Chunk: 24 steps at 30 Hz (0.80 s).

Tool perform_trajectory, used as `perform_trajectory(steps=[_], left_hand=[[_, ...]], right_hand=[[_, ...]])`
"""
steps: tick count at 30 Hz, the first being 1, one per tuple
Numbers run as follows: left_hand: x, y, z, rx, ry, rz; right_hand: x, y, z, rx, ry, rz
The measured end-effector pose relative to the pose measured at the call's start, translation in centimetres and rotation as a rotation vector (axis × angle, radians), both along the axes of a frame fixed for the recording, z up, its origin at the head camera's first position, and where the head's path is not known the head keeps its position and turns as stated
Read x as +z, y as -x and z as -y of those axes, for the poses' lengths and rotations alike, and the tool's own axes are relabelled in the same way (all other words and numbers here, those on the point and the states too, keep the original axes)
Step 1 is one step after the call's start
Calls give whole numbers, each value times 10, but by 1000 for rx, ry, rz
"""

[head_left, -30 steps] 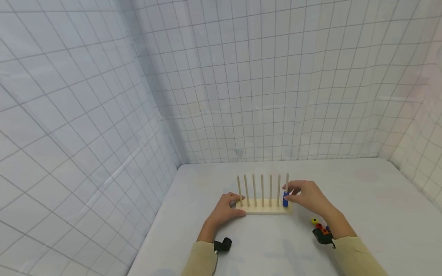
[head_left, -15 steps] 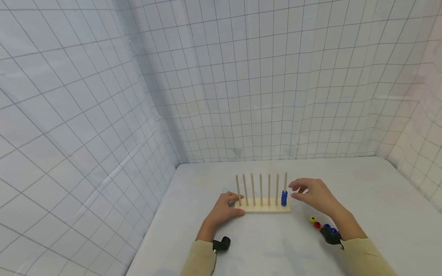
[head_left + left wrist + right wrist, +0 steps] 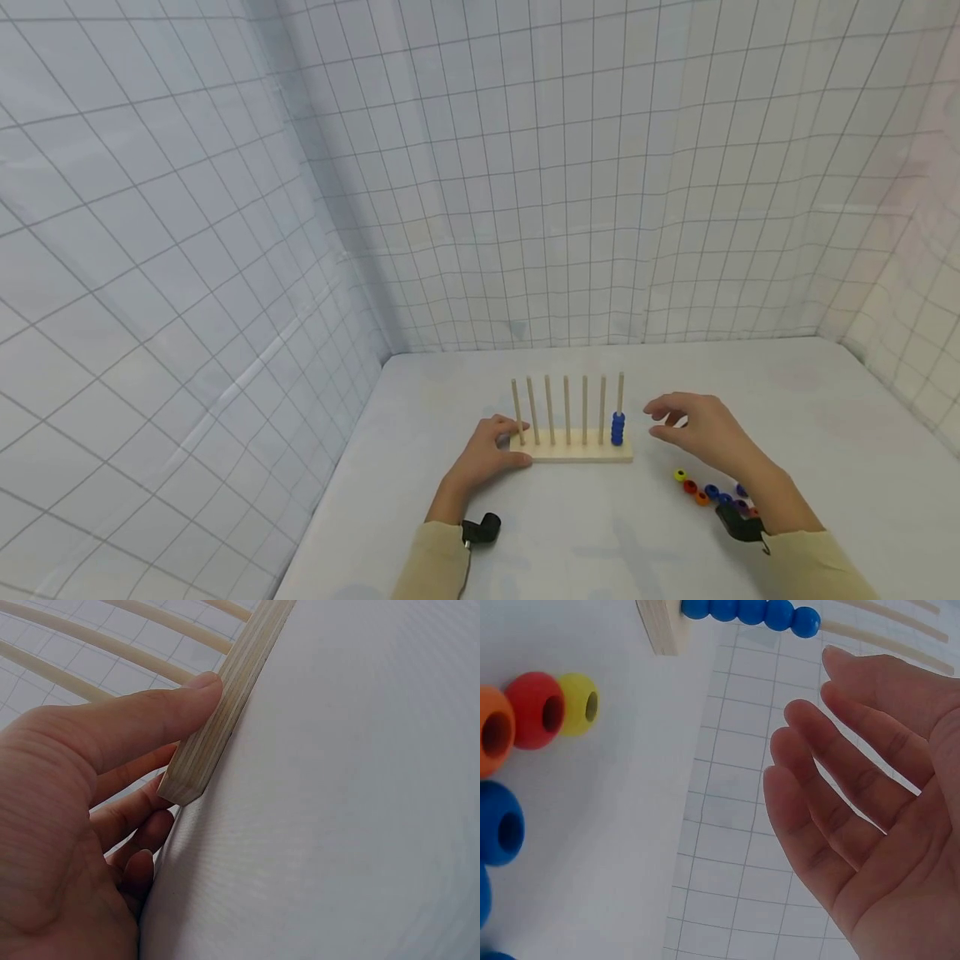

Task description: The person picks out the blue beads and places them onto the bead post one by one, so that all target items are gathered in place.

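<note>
Base of pale layered wood (image 3: 573, 454), long and flat, located on white tabletop (image 3: 600, 517) between both hands; fitted with single row of seven upright pale wooden rods (image 3: 567, 410). Left hand (image 3: 483, 454): gripping left end of base, thumb against near edge, fingers around end and far side; function, by judgement, steadying. Right hand (image 3: 705, 429): holding nothing, fingers loosely bent, thumb apart from fingertips, positioned right of base, touching neither base nor beads. Done, as far as visible: rightmost rod (image 3: 620, 392) loaded with stack of five round glossy blue beads (image 3: 617, 429), seated down to base, upper length of rod exposed. Left over: other six rods, all bare. Loose stock: round holed wooden-rack beads on tabletop beside right forearm (image 3: 776, 496), including yellow bead (image 3: 680, 475), red bead (image 3: 690, 487), orange bead (image 3: 702, 498), loose blue beads (image 3: 712, 492) and purple bead (image 3: 741, 506); partly screened by forearm and black wrist-mounted camera (image 3: 738, 525), total count therefore not determinable. Progress, by judgement: early stage, one rod of seven in use, single colour only. Completeness of blue stack not determinable, given spare rod length and further blue beads unplaced.
</note>
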State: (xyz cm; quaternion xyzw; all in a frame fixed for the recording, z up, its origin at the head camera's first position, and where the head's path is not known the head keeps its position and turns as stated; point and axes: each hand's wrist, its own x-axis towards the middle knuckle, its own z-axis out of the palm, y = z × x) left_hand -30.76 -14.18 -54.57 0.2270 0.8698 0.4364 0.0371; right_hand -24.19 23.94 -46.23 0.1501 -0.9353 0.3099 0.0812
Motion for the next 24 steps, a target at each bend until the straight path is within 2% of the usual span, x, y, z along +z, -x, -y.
perform_trajectory(steps=[24], left_hand=[[5, -1, -1, -6, 7, -2]], right_hand=[[-18, -25, -40, -3, -88, 106]])
